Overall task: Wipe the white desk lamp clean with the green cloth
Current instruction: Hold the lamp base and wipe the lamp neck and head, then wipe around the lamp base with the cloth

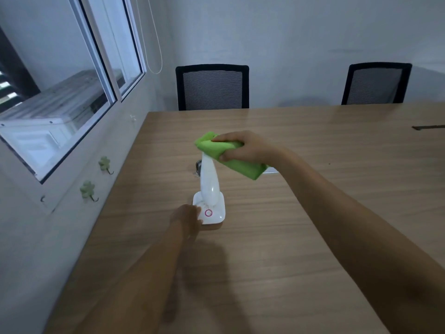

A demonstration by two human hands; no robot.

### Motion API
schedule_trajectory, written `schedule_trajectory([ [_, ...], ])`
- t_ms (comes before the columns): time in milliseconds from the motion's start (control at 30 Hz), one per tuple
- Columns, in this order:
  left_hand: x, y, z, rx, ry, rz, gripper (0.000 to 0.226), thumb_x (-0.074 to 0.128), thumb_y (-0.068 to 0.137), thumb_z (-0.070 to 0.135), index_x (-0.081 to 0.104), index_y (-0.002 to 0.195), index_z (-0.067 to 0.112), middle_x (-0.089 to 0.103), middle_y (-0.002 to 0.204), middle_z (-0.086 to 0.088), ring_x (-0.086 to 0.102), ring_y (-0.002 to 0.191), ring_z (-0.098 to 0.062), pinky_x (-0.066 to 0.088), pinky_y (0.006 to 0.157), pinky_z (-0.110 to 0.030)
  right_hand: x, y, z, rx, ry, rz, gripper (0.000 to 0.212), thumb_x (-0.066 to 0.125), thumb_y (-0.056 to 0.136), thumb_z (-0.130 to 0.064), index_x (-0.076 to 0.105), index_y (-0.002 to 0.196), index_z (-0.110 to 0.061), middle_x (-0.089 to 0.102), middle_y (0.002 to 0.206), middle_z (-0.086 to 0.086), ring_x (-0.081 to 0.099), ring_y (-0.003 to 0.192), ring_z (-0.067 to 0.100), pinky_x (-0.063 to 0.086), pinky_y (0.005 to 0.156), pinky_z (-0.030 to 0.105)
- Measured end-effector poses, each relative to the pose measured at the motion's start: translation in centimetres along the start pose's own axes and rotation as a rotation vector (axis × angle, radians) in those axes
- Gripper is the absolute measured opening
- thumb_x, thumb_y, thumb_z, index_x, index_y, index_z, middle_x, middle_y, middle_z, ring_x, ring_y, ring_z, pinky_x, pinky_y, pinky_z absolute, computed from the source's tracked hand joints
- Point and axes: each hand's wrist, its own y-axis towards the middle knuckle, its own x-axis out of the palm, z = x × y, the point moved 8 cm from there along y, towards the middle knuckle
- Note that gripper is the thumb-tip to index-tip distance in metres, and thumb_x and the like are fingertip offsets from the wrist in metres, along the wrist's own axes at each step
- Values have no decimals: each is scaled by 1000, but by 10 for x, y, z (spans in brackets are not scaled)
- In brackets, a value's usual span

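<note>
We have the white desk lamp (209, 189) standing near the table's (313, 213) left edge, its stem rising upright from a square base and leaning a little toward twelve o'clock. Our right hand (243, 147) sits at the top of that stem, thumb and fingers clamped on the folded green cloth (231, 157), so it is the nearer one for wiping down the stem. Our left hand (186, 219) steadies the base at eight o'clock, fingers pressed against its corner. A pink ring (208, 212) marks the base; we read no writing.
</note>
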Motion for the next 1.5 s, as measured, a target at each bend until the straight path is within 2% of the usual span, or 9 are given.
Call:
schedule_trajectory([
  [133, -2, 1, 2, 16, 27, -13, 50, 47, 93, 37, 44, 138, 15, 47, 144, -10, 45, 132, -27, 38, 111, -39, -16, 6, 4, 29, 28, 142, 51, 67, 82, -28, 54, 130, -39, 54, 134, -3, 55, 102, 17, 44, 83, 25],
  [333, 2, 1, 2, 26, 110, -22, 45, 49, 91, 38, 49, 132, 19, 52, 137, -9, 50, 126, -28, 43, 105, -39, 6, 0, -5, -21, 90, -12, 48, 69, 80, -29, 57, 125, -41, 56, 131, -9, 55, 109, 15, 46, 90, 26],
  [500, 6, 3, 2, 37, 108, -59, 52, 47, 93, 39, 43, 139, 16, 45, 145, -10, 43, 133, -27, 37, 111, -37, -5, 5, 15, 96, 54, 110, 52, 67, 82, -28, 53, 131, -36, 55, 130, -2, 55, 105, 20, 46, 84, 28],
  [633, 4, 2, 2, 34, 119, -33, 49, 46, 92, 40, 46, 135, 18, 50, 140, -9, 48, 128, -27, 42, 106, -40, -1, 2, 14, 86, 403, 108, 50, 69, 83, -24, 55, 130, -33, 57, 116, -5, 58, 90, 13, 50, 71, 22],
  [933, 3, -8, -6, -15, -228, 53, 46, 56, 88, 24, 52, 133, 17, 52, 140, -11, 49, 128, -29, 39, 109, -38, 30, 8, 81, 350, 484, 245, 57, 72, 79, -23, 53, 132, -29, 53, 128, 3, 55, 102, 23, 48, 82, 31],
  [1067, 4, -12, -6, 44, -202, 71, 49, 55, 89, 30, 50, 135, 14, 53, 139, -12, 51, 126, -29, 43, 104, -38, 68, -1, 129, 477, 381, 243, 75, 75, 75, -26, 37, 139, -25, 50, 133, 9, 54, 115, 31, 49, 97, 40],
  [1200, 22, -23, -28, 82, -137, 153, 59, 36, 93, 42, 36, 144, 13, 41, 150, -11, 39, 137, -27, 30, 116, -36, 111, -11, 157, 516, 265, 182, 71, 76, 73, -25, 36, 130, -11, 56, 127, 15, 55, 113, 31, 45, 83, 32],
  [1333, 41, -52, -80, -70, -43, 202, 67, 11, 91, 49, 22, 150, 18, 24, 158, -7, 23, 145, -26, 19, 118, -44, 131, -4, 164, 504, 132, 184, 66, 72, 76, -29, 40, 130, -8, 51, 129, 19, 54, 115, 35, 44, 85, 32],
  [1500, 61, -89, -130, -204, 1, 237, 77, 0, 82, 55, 26, 148, 26, 26, 158, -2, 22, 146, -25, 17, 117, -50, 151, 20, 150, 387, -16, 124, 61, 61, 82, -40, 41, 133, -11, 47, 128, 20, 48, 120, 36, 44, 94, 39],
])
